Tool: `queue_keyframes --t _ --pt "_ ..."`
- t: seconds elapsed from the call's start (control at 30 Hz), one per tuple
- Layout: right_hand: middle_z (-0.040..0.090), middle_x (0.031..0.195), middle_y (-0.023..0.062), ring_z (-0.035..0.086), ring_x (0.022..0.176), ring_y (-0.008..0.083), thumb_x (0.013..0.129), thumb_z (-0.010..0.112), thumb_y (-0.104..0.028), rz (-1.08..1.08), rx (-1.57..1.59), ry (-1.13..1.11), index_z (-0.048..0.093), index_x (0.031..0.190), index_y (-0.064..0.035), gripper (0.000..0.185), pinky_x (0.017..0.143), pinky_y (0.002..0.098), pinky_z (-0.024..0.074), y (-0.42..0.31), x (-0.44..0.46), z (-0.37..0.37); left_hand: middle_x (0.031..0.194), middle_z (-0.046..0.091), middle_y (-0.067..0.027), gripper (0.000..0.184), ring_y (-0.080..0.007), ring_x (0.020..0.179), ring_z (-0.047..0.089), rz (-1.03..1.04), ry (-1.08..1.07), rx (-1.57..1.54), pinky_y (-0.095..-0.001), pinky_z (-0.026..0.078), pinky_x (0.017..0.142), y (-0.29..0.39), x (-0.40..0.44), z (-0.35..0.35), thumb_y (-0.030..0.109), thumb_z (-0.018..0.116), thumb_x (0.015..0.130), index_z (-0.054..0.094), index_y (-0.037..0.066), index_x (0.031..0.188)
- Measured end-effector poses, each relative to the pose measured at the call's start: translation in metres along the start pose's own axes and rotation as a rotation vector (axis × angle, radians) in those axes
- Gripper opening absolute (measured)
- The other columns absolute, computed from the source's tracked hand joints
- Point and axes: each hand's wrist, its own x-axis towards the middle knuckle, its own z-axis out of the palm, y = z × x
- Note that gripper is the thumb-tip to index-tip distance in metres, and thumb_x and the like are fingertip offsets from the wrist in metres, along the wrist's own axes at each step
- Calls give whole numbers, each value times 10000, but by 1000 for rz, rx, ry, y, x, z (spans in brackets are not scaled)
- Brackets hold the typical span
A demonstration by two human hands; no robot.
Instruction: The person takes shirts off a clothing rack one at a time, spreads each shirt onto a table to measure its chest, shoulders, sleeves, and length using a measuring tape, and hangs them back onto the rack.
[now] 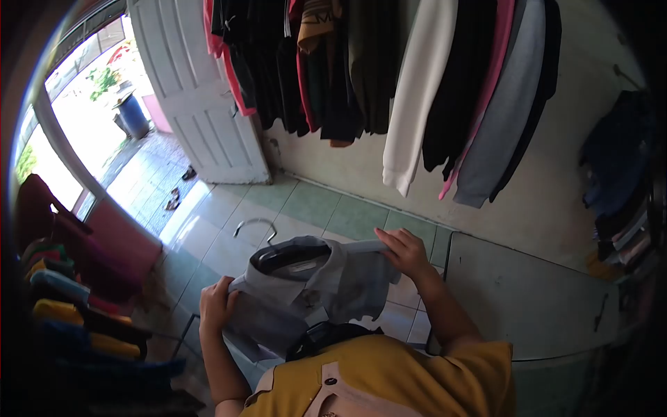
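A grey collared shirt [271, 306] hangs on a hanger, whose metal hook [256, 224] sticks up above the collar. My left hand [218, 304] pinches the shirt at its shoulder on the left side of the view. On the other side, my right hand [404, 251] grips the opposite shoulder, with the cloth stretched between the two hands. A dark item [330, 338] lies against the lower part of the shirt, close to my body; what it is cannot be made out.
Dark, white and grey garments [421, 90] hang along the wall ahead. More clothes [69, 306] hang at the left, and others [618, 153] at the far right. A white door [201, 97] stands open beside the entrance. A grey flat-topped surface [528, 299] is at the right.
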Motion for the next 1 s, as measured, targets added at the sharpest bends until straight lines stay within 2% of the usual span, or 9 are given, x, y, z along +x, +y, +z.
queue_keyframes --t 0.13,0.33,0.5,0.6,0.7,0.8,0.83,0.9,1.0 --pt "569 783 28 545 610 179 673 679 -74 -36 -351 93 675 1018 -145 352 520 296 461 -8 24 -27 736 606 -187 231 -389 724 579 148 -167 -152 -454 444 624 -27 108 11 261 579 801 561 62 917" --pt "575 747 68 562 598 221 682 670 -77 157 -662 147 679 990 -84 309 522 324 468 -25 36 -81 707 599 -192 256 -390 703 578 596 -367 -312 -456 450 614 12 260 47 298 548 850 535 72 970" --pt "599 766 99 583 622 257 814 618 -177 263 -910 211 661 992 -36 231 533 351 459 -36 38 -122 735 606 -191 274 -377 730 584 827 -441 -419 -436 457 652 85 352 63 301 545 864 538 62 997" --pt "611 822 151 598 693 290 851 575 -127 355 -1045 145 631 1018 20 229 596 357 469 -58 59 -135 879 601 -206 372 -356 827 594 978 -448 -597 -416 458 731 114 406 82 368 506 889 536 45 1072" --pt "608 832 161 598 702 301 851 571 -123 414 -1156 113 623 1033 25 241 604 361 470 -77 78 -140 1152 534 -197 523 -304 1087 527 1043 -491 -923 -382 416 901 132 463 102 463 399 925 486 34 1211" --pt "593 800 149 583 671 296 870 548 -178 452 -1258 77 626 1035 13 265 567 368 453 -93 118 -135 1499 108 -107 834 -252 1369 171 725 -918 -1311 -414 184 1088 141 505 123 664 266 868 103 78 1439" --pt "579 760 130 567 632 284 878 538 -214 447 -1281 58 636 1028 -5 276 538 371 440 -97 132 -132 1499 108 -107 834 -252 1369 171 746 -932 -1316 -414 184 1088 140 514 134 664 266 868 103 78 1439" --pt "567 758 127 556 633 285 864 548 -207 448 -1317 53 633 1044 -9 281 536 369 430 -109 149 -130 1451 255 -136 718 -227 1354 212 301 -672 -1253 -317 169 1099 132 521 168 552 276 931 246 5 1396" --pt "559 754 128 546 628 284 867 545 -206 475 -1425 16 633 1050 -11 282 535 361 418 -125 199 -116 1507 86 -112 777 -238 1387 90 201 -647 -1285 -397 96 1110 93 563 218 577 314 907 90 58 1440"
